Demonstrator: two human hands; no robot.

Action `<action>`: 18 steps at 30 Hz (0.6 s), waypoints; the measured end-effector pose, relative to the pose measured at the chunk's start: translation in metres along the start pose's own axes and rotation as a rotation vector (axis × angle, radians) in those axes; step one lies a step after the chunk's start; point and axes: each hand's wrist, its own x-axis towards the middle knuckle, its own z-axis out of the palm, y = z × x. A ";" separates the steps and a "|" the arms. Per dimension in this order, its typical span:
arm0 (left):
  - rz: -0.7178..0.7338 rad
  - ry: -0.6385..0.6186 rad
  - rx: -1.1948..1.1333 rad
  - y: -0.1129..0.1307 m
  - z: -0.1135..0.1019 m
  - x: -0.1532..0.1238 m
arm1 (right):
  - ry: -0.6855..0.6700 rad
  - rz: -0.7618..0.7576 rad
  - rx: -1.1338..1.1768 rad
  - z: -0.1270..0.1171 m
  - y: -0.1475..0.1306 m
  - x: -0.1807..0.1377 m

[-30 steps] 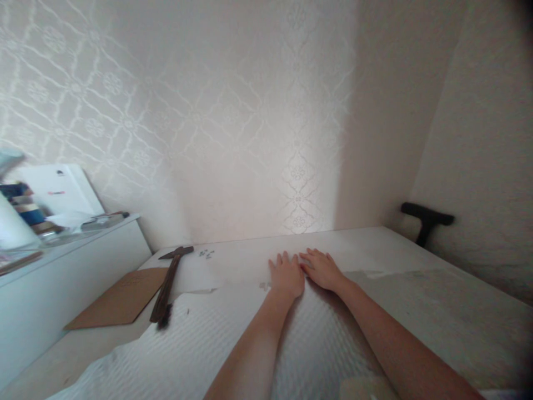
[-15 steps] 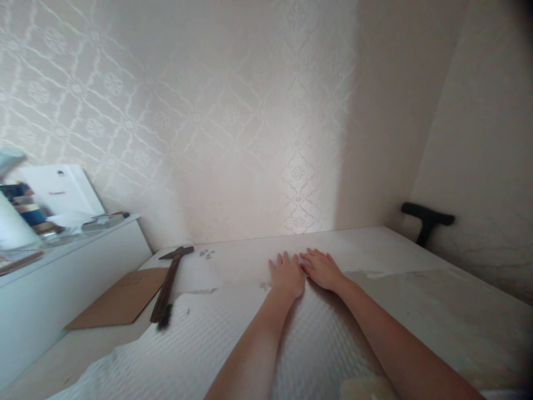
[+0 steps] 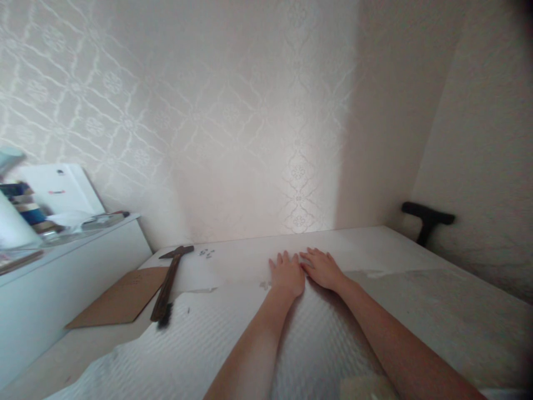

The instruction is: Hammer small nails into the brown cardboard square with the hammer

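Near the far left corner of the table (image 3: 237, 261), a dull-metal, wooden-handled hammer (image 3: 167, 286) is lying beside matt cardboard (image 3: 119, 300); white sheeting (image 3: 175, 347) is showing a dimpled texture.

I can read no words, brands or numbers from here. The white box (image 3: 75, 191) near the far edge of the white cabinet (image 3: 83, 283) bears a small dark mark and, below it, a reddish one, both too blurred for me to make out. Near the left edge of my surface (image 3: 241, 261), the brown cardboard (image 3: 112, 303) shows faint marks, illegible to me.
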 end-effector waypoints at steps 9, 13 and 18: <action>-0.009 -0.024 0.008 0.001 -0.003 -0.001 | -0.003 0.002 -0.001 -0.002 -0.001 -0.001; -0.009 -0.014 0.009 0.002 -0.003 -0.001 | -0.002 0.008 0.002 -0.001 -0.001 0.000; -0.006 -0.023 0.010 0.002 -0.004 -0.001 | -0.002 0.002 0.006 -0.001 -0.001 -0.001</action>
